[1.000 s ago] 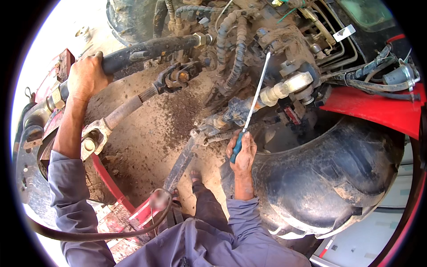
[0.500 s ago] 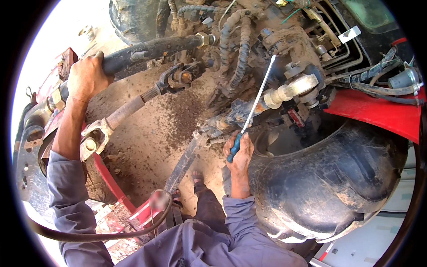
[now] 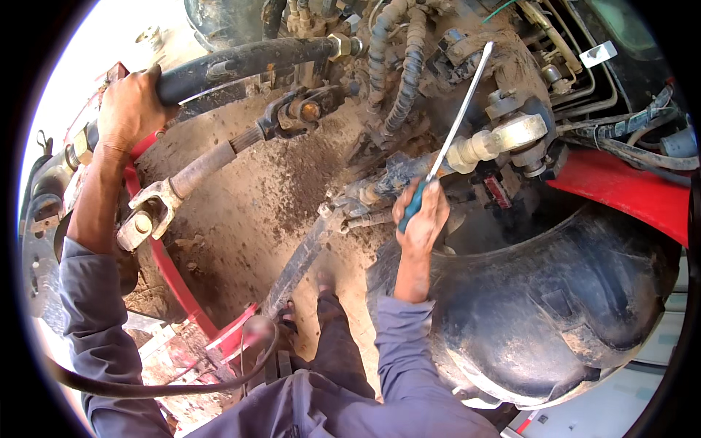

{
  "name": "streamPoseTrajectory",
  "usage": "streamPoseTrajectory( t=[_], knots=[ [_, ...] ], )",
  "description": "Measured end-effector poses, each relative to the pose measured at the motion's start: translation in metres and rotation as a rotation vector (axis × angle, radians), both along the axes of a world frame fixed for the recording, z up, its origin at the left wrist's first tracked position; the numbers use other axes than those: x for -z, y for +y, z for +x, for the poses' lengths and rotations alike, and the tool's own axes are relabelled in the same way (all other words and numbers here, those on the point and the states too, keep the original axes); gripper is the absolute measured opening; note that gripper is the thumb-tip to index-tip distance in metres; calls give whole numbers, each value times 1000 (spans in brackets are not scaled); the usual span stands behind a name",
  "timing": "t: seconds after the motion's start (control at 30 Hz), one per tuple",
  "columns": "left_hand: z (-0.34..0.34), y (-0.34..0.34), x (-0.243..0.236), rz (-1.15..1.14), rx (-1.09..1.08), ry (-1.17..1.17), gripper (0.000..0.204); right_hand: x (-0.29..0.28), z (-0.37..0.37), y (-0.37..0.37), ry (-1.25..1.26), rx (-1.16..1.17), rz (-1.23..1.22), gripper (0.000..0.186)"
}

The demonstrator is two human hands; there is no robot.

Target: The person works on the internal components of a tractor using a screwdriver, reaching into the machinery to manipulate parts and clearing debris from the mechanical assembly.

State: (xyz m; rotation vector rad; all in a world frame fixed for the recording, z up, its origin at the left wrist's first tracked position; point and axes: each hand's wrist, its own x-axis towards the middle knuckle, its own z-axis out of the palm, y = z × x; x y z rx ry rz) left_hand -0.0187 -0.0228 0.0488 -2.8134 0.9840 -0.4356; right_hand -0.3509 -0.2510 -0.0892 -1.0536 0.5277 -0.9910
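Note:
A long screwdriver with a blue handle is in my right hand; its bright shaft points up and away over the dirty machinery. The fingers wrap round the handle, and its tip appears near the mud-caked housing, though I cannot tell whether they touch. At the left, my left hand grips a thick black bar with a hex nut at each end. Below that bar lies a jointed drive shaft. A dusty linkage rod runs just beyond my right hand.
A large black tyre stands at the right under a red fender. Wrapped hoses hang at the top. A red frame bar is at the lower left, with a dark hose looping before me. Dirt ground shows between.
My right hand has moved right and slightly away with the screwdriver. The view has shifted somewhat. My left hand keeps its grip on the thick black bar.

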Motion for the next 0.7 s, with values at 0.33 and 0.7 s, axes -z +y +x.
streamPoseTrajectory(
  t=[0.33,0.7],
  knots=[
    [3,-14,14,-18,80,34,35,11,-28,39,58,-46,98,39],
    [2,-13,13,-53,91,42,32,15,-18,52,-1,-22,267,36]
  ],
)
